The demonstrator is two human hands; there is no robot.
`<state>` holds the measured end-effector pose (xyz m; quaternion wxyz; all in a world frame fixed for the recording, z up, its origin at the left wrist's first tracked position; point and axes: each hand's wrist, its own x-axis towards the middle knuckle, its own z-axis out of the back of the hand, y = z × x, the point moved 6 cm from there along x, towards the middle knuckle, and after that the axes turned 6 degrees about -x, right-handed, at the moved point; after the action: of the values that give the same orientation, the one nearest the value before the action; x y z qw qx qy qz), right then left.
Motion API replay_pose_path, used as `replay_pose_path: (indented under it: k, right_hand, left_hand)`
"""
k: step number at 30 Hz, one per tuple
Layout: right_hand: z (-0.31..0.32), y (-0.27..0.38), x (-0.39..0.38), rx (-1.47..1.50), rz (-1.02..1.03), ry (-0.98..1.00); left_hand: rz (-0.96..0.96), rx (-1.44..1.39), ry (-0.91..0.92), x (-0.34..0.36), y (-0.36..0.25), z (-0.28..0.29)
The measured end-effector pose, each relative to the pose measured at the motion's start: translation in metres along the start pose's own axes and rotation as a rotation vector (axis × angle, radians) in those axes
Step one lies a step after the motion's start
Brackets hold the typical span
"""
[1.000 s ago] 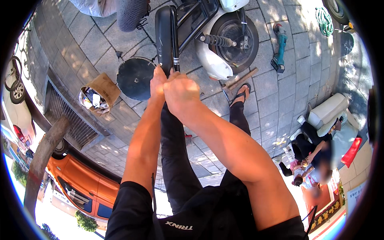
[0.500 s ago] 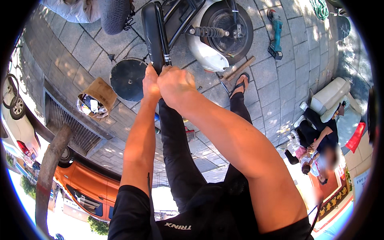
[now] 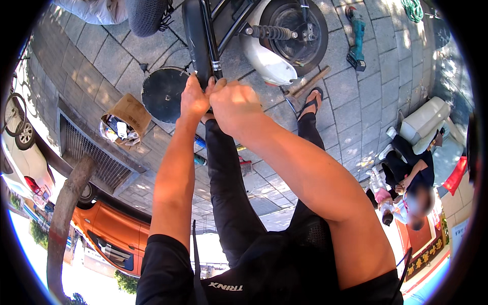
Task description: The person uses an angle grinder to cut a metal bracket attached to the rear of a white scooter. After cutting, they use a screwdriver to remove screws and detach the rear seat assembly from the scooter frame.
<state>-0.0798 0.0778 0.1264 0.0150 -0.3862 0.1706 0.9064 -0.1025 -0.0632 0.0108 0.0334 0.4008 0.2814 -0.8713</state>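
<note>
A long black padded seat point(image 3: 195, 38) with black tubes point(image 3: 213, 51) beside it points toward me from a white two-wheeler. My left hand point(image 3: 195, 99) is closed at the seat's near end, by a banded tube joint. Just right of it, my right hand point(image 3: 234, 104) is curled into a grip at the tube's end, slightly blurred; what its fingers hold is hidden. The shock absorber point(image 3: 272, 32), rear wheel point(image 3: 315, 35) and white body panel point(image 3: 274, 71) lie to the right. A round black mat or lid point(image 3: 157, 94) is on the paving left of my hands.
A power tool point(image 3: 356, 40), hammer point(image 3: 307, 89), green hose point(image 3: 412, 10) and cardboard box point(image 3: 124, 117) lie on the paving. A tree trunk point(image 3: 71, 203), orange car point(image 3: 112, 234) and metal grate point(image 3: 91, 147) are left; people point(image 3: 412, 173) sit on a sofa point(image 3: 422, 117) at right.
My right hand has shifted slightly rightward from my left, opening a small gap between their fingers. The view has shifted a little, and more tools show beside my left leg.
</note>
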Motion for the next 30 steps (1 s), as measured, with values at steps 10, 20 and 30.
replay_pose_path:
  k: [10, 20, 30]
  right_hand:
    - [-0.041, -0.001, -0.004, 0.013, -0.070, -0.010]
    - [-0.012, 0.013, -0.013, -0.073, -0.009, -0.124]
    - [-0.036, 0.007, -0.014, -0.139, -0.014, -0.268]
  left_hand:
    - [-0.132, -0.012, -0.090, -0.003, 0.004, 0.003]
    - [-0.146, -0.050, -0.079, 0.000, 0.012, 0.003]
    - [-0.173, -0.030, -0.116, -0.001, 0.006, 0.004]
